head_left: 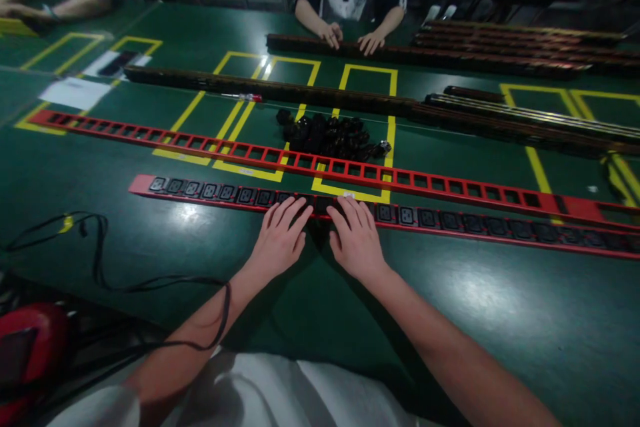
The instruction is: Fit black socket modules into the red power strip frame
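A long red power strip housing (143,184) lies across the green table, filled with a row of black sockets (406,215). Flat on its middle rests my left hand (281,235), fingers spread over the sockets. My right hand (356,232) lies beside it, a small gap between the two, its fingers also stretched out on the strip. The sockets under my fingers are partly hidden. Just behind runs a second red strip frame (273,155) with open square slots. Beyond that frame sits a pile of loose black sockets (325,134).
A red-handled screwdriver (250,98) lies near long dark strips (360,99). A black cable (165,279) crosses the table at left and over my left forearm. Papers (75,92) lie at far left. Opposite, a co-worker's hands (371,42) rest on another strip; another person sits at upper left.
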{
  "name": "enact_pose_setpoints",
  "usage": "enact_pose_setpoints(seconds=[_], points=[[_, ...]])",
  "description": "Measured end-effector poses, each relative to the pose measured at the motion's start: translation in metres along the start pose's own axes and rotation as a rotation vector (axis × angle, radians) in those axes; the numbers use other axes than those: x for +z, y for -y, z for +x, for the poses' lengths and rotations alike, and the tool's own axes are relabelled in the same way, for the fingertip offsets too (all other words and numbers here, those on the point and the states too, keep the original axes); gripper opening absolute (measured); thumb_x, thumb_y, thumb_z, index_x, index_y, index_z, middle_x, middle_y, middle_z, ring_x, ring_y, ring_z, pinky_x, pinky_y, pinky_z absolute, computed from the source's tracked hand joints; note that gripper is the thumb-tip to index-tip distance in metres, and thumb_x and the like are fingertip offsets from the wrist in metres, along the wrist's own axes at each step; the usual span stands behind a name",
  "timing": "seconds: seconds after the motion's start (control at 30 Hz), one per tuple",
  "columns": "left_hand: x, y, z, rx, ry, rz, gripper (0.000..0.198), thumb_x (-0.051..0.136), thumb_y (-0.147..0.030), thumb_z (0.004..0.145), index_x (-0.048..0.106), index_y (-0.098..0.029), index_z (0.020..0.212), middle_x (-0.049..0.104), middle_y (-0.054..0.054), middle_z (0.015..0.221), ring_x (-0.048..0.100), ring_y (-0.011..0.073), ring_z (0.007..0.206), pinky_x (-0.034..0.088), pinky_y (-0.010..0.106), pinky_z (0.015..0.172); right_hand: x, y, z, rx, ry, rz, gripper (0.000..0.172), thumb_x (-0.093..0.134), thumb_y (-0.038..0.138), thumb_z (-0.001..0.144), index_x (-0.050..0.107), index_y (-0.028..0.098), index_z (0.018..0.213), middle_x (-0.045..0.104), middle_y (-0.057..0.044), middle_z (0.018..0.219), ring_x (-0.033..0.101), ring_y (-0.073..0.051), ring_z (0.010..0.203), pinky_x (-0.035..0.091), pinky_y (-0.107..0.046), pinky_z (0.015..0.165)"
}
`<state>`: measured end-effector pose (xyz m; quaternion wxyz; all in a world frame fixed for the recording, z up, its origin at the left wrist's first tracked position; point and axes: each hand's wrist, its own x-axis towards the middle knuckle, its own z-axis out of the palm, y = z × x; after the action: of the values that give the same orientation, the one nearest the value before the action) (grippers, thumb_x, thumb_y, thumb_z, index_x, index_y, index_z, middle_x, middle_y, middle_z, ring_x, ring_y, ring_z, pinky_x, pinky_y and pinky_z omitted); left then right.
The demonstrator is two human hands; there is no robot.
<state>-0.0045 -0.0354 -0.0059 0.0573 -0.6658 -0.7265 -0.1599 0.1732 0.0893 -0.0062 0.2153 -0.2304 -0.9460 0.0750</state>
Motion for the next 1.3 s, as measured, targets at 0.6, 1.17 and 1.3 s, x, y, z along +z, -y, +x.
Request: enact_pose_setpoints(seconds=[0.6,1.17,1.3], points=[[0.0006,0.0016,-0.0005,-0.013,-0.026,-0.020,0.059,0.053,-0.017,0.093,0.044,-0.018,0.152,0.047,0.014,0.155,0.037,0.0310,0.148,0.035,0.054,0.120,0.0010,0.0014,0.0022,0.037,-0.019,0.012,0.044,0.053,0.016,0.093,0.061,0.015,0.136,0.053,-0.016,0.149,0.043,-0.032,0.143,0.034,-0.055,0.123],[-0.0041,0.0036,-0.0019,-0.236,-0.195,0.034,0.039,0.056,-0.020,0.091,0.063,-0.018,0.129,0.062,0.013,0.133,0.048,0.0311,0.133,0.037,0.051,0.117,0.0000,0.0009,0.0016,0.033,0.003,0.032,0.046,0.053,0.018,0.092,0.059,0.015,0.138,0.051,-0.016,0.150,0.041,-0.032,0.144,0.033,-0.055,0.123],[-0.0049,0.0017,-0.0017,-0.263,-0.199,0.051,0.041,0.058,-0.019,0.089,0.064,-0.021,0.130,0.061,0.013,0.133,0.047,0.0331,0.132,0.036,0.054,0.114,-0.0005,0.0007,0.0016,0.042,0.013,0.045,0.046,0.052,0.018,0.093,0.058,0.016,0.138,0.050,-0.016,0.151,0.040,-0.032,0.144,0.033,-0.056,0.122]])
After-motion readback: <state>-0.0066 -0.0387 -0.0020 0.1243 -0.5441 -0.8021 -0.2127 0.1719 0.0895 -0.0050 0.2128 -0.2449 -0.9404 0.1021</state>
